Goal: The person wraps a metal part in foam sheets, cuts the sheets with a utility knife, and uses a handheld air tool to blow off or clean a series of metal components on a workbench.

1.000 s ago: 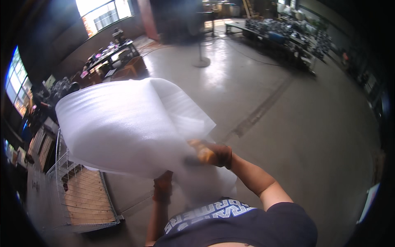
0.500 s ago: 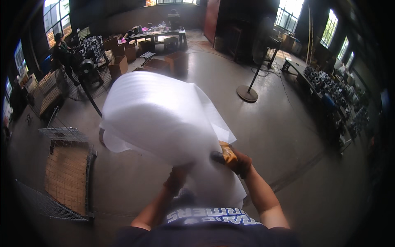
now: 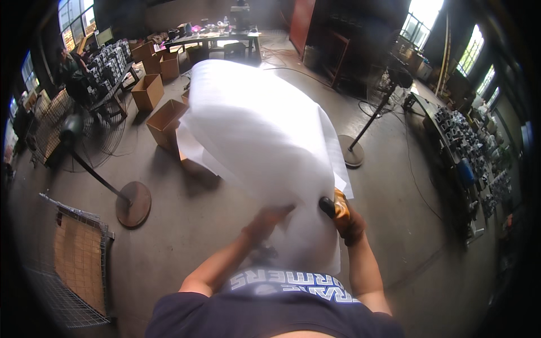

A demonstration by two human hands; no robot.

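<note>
A large, thin white foam sheet (image 3: 265, 124) billows out in front of me, bent over at its far end and hanging down toward my shirt. My right hand (image 3: 345, 217), in a yellow-orange glove with a black thumb tip, grips its right side, thumb on top. Closer to the middle, my left hand (image 3: 269, 221) wears a brownish glove and is blurred. Its fingers are closed at the sheet's surface, where the foam creases; the fingertips are partly hidden.
Open cardboard boxes (image 3: 163, 121) stand beyond the sheet. Pedestal fans have round bases at left (image 3: 133, 205) and right (image 3: 352, 151). A wire cage (image 3: 79, 259) is at lower left. Metal parts (image 3: 459, 132) cover a right-hand bench. A person (image 3: 70, 67) is at far left.
My view has turned left and forward. Both hands and the foam sheet have shifted right in view; its far end has risen and swung right, uncovering the boxes and the left fan base.
</note>
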